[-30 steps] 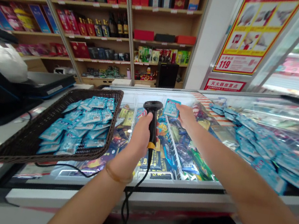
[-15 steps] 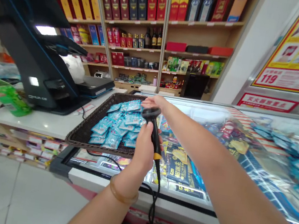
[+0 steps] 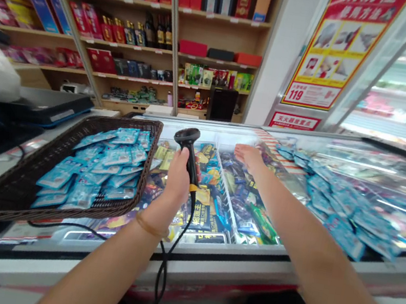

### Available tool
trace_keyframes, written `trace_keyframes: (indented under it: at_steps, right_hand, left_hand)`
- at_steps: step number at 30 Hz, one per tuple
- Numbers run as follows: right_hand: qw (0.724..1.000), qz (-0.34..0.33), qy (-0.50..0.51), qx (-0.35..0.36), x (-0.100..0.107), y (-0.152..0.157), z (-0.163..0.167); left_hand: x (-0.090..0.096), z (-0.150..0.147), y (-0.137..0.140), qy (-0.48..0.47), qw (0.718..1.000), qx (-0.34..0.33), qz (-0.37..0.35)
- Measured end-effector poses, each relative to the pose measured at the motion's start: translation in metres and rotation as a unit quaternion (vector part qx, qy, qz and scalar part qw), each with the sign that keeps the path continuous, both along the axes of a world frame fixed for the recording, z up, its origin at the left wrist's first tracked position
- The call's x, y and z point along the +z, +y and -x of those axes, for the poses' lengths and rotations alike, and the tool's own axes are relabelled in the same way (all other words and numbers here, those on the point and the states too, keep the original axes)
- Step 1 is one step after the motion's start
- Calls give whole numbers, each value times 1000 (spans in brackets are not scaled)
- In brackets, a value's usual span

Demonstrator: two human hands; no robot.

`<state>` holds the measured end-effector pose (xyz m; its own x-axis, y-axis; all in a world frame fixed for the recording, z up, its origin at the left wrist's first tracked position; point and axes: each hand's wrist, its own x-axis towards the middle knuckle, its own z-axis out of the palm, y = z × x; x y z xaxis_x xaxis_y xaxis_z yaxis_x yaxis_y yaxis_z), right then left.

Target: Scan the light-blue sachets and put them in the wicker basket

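Note:
My left hand (image 3: 178,181) is wrapped round the handle of a black barcode scanner (image 3: 187,135), held upright above the freezer's glass lid. Its cord (image 3: 164,265) loops down in front of the freezer. To the right, my right hand (image 3: 248,156) hovers over the glass with fingers stretched out and nothing visible in it. A dark woven basket (image 3: 150,156) on the left carries many small blue packets (image 3: 102,161). More blue packets (image 3: 342,201) are spread in a loose pile on the lid, right of my right forearm.
Beneath the glass, the chest freezer (image 3: 262,260) shows colourful packages split by a white wire divider (image 3: 226,187). A scale (image 3: 50,108) stands at the left. Shelves with boxes and bottles (image 3: 161,31) line the back, beside a red and yellow poster (image 3: 332,54).
My view has turned right. My right hand has moved away from the basket's packets, rightward over the freezer lid. The scanner stays in my left hand.

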<state>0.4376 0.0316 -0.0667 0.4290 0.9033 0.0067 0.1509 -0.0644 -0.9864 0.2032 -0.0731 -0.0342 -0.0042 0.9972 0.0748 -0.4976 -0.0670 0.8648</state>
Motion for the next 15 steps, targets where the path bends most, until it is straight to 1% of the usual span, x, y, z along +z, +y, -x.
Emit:
trace_keyframes:
  at_steps: [1, 3, 5, 6, 7, 10, 11, 13, 15]
  right_hand:
    - [998, 14, -58, -27, -4, -4, -21]
    - [981, 49, -175, -75, -11, -12, -58]
    - [954, 78, -264, -118, -16, -20, -89]
    - [940, 100, -295, -138, -19, -23, -102]
    - [920, 133, -333, -157, -22, -27, -113]
    - [847, 261, -424, -187, -32, -33, -135]
    - [828, 290, -441, -187, -35, -33, -140]
    - [813, 306, -456, -193, -41, -33, -147]
    - [803, 300, -471, -208, -44, -31, -149]
  left_hand:
    - [-4, -8, 2, -3, 1000, -11, -5]
    - [-13, -23, 5, -2, 999, -34, -5]
    - [-23, -33, 5, 11, 998, -54, -1]
    - [-28, -36, 6, 21, 998, -63, 0]
    - [-33, -37, 6, 31, 997, -70, 0]
    - [-44, -34, 9, 53, 996, -76, -14]
    - [-46, -32, 10, 60, 995, -74, -21]
    - [-48, -27, 12, 72, 994, -70, -30]
    - [-48, -24, 12, 80, 994, -68, -28]
